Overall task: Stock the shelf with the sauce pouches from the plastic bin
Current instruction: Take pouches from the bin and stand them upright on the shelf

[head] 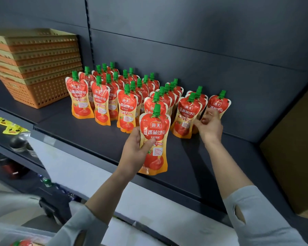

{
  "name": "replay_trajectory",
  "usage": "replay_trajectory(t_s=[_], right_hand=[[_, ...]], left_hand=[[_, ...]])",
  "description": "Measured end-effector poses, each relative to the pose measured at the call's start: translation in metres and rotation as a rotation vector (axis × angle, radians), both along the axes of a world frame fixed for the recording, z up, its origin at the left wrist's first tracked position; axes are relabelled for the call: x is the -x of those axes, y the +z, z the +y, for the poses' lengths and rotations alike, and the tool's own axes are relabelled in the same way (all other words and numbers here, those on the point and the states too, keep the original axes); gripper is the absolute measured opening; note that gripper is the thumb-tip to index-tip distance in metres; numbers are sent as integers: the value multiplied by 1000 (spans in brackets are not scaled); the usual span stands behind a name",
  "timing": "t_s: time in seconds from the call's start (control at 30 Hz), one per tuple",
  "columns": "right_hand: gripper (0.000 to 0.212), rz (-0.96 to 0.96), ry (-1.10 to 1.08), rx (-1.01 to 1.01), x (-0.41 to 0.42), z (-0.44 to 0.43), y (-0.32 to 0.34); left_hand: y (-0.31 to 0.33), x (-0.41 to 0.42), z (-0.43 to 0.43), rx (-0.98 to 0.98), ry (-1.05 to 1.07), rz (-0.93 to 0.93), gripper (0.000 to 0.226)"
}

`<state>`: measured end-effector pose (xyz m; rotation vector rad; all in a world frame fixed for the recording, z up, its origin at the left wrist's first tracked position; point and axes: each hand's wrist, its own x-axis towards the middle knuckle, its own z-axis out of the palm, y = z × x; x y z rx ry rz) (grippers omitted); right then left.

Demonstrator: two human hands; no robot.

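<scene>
Left hand [134, 151] grips one tomato sauce pouch [155, 132] around its middle: thumb across the front, fingers behind. It's upright with its green cap up and label facing the camera. It's in the air just in front of the standing pouches [126, 107], and its bottom edge is past the front lip of the shelf [89, 130].

The standing pouches are the same red/orange type with green spouts. They sit upright on the shelf board in several rows running front to back, packed close, labels forward.

Right hand [211, 126] is at the right end of the standing pouches, with curled fingers in front of the lower half of the end pouch [219, 102]. That part is motion-blurred, so I can't tell if it's pinching the pouch or only touching it. The end pouch stands alone just right of the standing pouches and leans slightly.

A nested stack of orange and tan perforated baskets [36, 68] is on the same shelf, left of the standing pouches, with a small gap. Behind the standing pouches is the dark back panel [185, 41]. Yellow packets [12, 128] are on a lower level, below and left of the standing pouches. Both forearms wear grey sleeves [256, 219].
</scene>
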<state>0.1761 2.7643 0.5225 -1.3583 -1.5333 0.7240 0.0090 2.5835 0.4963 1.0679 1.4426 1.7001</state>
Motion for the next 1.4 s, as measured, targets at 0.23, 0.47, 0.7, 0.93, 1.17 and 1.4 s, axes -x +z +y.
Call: replay_trajectory(t_s=[0.23, 0.47, 0.7, 0.93, 1.17, 1.4], right_hand=[[23, 142, 509, 109, 4, -79, 31], [28, 83, 562, 102, -2, -82, 30], [28, 64, 416, 8, -13, -61, 31], [26, -7, 294, -74, -6, -32, 25], [27, -135, 227, -174, 6, -6, 21], [34, -324, 207, -250, 15, 5, 24]], left_hand=[[-4, -22, 11, 34, -108, 2, 35], [-13, -33, 20, 47, -198, 45, 37], [-34, -27, 25, 132, -118, 287, 48], [-53, -36, 39, 213, -129, 486, 53], [-52, -50, 68, 261, -145, 663, 59], [-54, -53, 88, 282, -129, 692, 61]])
